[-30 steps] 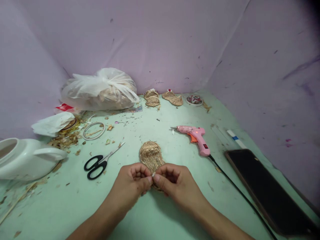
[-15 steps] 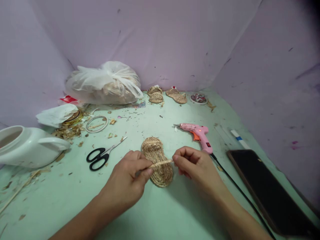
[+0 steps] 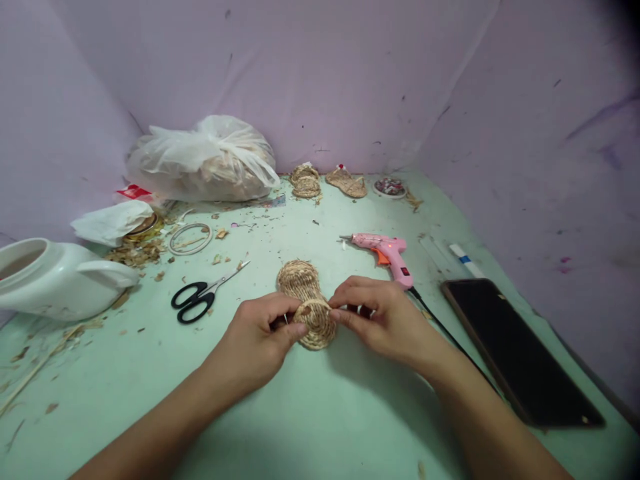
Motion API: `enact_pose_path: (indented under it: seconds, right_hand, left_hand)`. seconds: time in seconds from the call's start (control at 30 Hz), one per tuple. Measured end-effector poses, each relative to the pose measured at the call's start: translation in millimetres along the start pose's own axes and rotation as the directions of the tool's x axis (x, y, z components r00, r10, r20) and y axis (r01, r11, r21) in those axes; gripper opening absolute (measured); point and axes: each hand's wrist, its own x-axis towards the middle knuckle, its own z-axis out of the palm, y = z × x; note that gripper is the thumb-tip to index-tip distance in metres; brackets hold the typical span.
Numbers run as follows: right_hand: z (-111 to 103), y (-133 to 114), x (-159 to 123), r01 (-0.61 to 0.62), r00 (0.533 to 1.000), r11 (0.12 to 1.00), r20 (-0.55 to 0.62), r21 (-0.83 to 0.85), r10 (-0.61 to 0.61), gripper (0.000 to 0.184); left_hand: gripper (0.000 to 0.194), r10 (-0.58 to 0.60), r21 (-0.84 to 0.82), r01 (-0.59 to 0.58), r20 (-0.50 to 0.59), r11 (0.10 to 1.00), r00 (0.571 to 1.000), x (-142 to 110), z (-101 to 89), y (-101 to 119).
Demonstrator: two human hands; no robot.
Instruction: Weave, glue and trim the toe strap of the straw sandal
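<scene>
A small woven straw sandal sole (image 3: 299, 279) lies flat on the green table in front of me. My left hand (image 3: 261, 339) pinches one end of a short straw cord (image 3: 315, 303) at the sole's left edge. At the right edge my right hand (image 3: 381, 317) pinches the cord's other end. Between my fingertips the cord bows in an arch across the sole's near half. Whether its ends touch the sole is hidden by my fingers.
A pink glue gun (image 3: 385, 248) and a phone (image 3: 520, 350) lie to the right. Black-handled scissors (image 3: 203, 300) and a white pitcher (image 3: 65, 280) are at left. Behind stand a plastic bag (image 3: 205, 163), small straw sandals (image 3: 346, 181) and a dish of beads (image 3: 390, 187).
My hands have come closer together and down to the sole's edges. The cord, straight before, now curves over the sole. The view has shifted slightly.
</scene>
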Motion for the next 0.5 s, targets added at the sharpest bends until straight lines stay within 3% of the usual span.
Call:
enact_pose_path:
  seconds: [0.17,0.33,0.5]
  right_hand:
    - [3.3,8.8,0.9,0.017,0.997,1.000,-0.075,-0.007,-0.017,0.015]
    - [9.0,9.1,-2.0,0.028,0.999,0.999,-0.015,-0.045,-0.028,0.019]
    - [6.9,6.3,-2.6,-0.080,0.997,0.993,0.006,-0.086,0.081,0.010]
  left_hand:
    - [0.010,-0.004,0.126,0.008,-0.035,0.992,0.999,0.4,0.1,-4.3]
    - [0.010,-0.075,-0.144,0.080,0.039,0.986,0.996,1.7,-2.0,2.5]
    - [0.006,-0.055,-0.212,0.058,0.020,0.976,0.998,3.4,5.5,1.7]
